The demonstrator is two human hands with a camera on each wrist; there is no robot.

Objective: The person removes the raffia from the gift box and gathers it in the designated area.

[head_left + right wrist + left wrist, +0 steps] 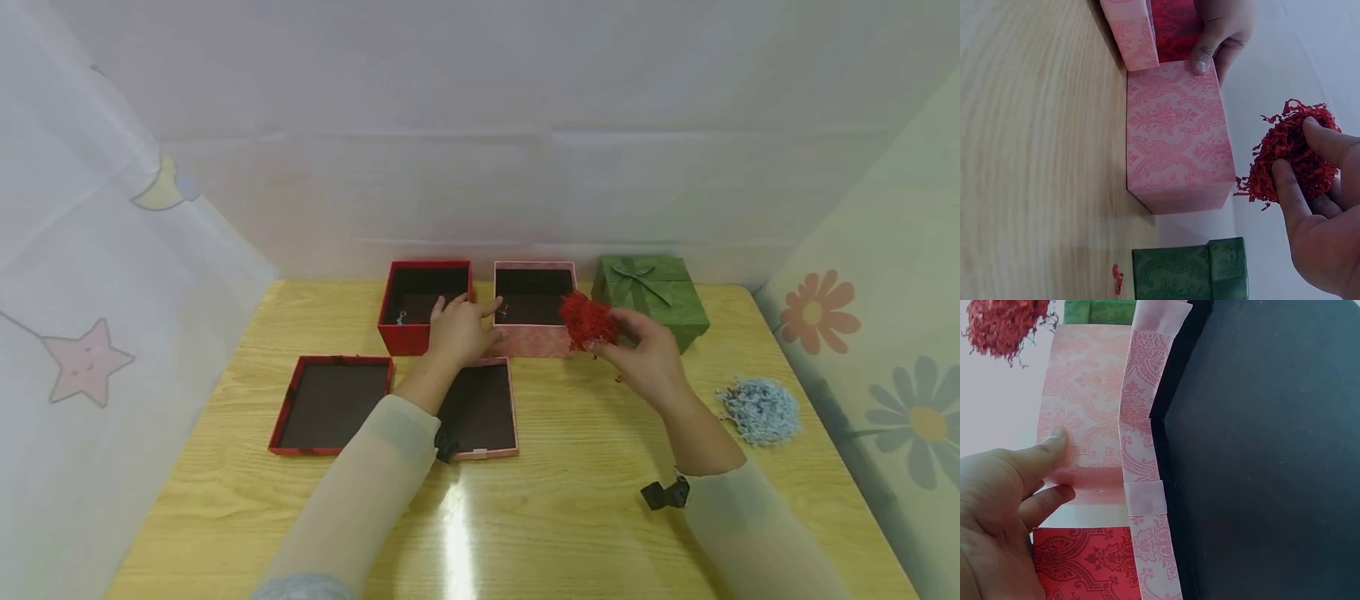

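Note:
My right hand [648, 354] pinches a wad of red shredded paper [587, 321] between thumb and fingers, above the front right corner of the open pink box [534, 340]. The right wrist view shows the red shreds [1291, 153] held off to the side of the pink box [1175, 128]. My left hand [459, 329] touches the pink box's left front corner, its thumb resting on the patterned front [1088, 394]. Its other fingers spread in front of the open red box [405, 338]. Small scraps lie inside both dark-lined boxes.
A red lid [337, 404] and a pink lid [480, 408], inner sides up, lie before the boxes, the pink one partly under my left arm. A closed green box with a bow [645, 287] stands at right. Light-blue shredded paper [761, 411] lies near the right edge.

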